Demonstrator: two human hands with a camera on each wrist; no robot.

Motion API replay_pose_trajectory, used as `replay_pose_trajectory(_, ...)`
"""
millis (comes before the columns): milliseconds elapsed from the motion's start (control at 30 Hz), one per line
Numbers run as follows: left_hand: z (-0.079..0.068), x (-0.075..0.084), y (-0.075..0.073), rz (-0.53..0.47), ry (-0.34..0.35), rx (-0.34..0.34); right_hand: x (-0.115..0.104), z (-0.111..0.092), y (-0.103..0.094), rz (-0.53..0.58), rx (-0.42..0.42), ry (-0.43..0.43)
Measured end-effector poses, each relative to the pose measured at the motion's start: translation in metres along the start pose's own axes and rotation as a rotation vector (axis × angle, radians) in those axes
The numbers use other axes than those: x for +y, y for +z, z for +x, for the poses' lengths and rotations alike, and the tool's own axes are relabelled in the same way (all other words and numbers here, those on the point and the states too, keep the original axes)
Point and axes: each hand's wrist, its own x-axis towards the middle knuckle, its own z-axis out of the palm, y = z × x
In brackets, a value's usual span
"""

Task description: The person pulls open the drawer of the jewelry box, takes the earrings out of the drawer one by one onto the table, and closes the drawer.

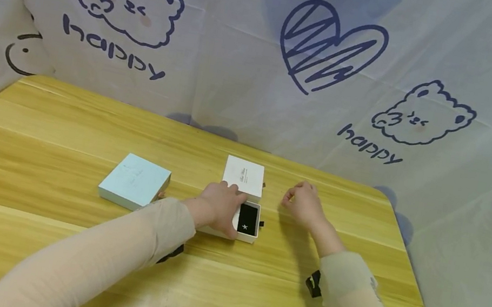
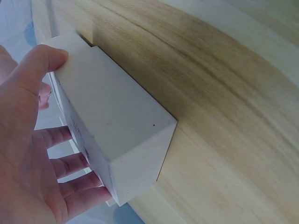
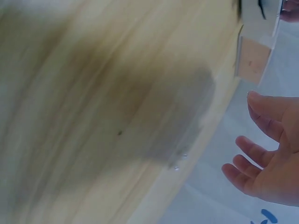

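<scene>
In the head view my left hand (image 1: 219, 205) grips a white drawer box (image 2: 119, 105) near the middle of the table. The left wrist view shows the thumb along one side of it and the fingers spread over its printed face. Its drawer (image 1: 251, 240) is pulled partly out to the right, baring a black lining (image 1: 249, 214) with a small silver star-shaped piece (image 1: 245, 227) on it. My right hand (image 1: 303, 203) hovers right of the boxes, fingers loosely bent and apart, with nothing seen between them. Two tiny shiny bits (image 3: 176, 168) show on the wood near its fingertips.
Behind the drawer box, close against it, is a second white box (image 1: 244, 174) with printed lettering and a dark side tab. A light-blue box (image 1: 136, 181) lies to the left on the wooden table (image 1: 55, 142). A printed cloth (image 1: 227, 62) hangs along the table's back edge.
</scene>
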Motion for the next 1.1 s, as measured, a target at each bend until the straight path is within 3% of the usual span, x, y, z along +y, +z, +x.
replay_pose_trajectory(367,0.001,0.0,0.001,-0.004,0.002,0.002,0.01,0.005,0.009,-0.059,0.003,-0.007)
replay_pose_trajectory(1100,-0.001,-0.001,0.0,0.011,0.007,0.003,0.007,0.009,0.019,-0.155,-0.03,0.036)
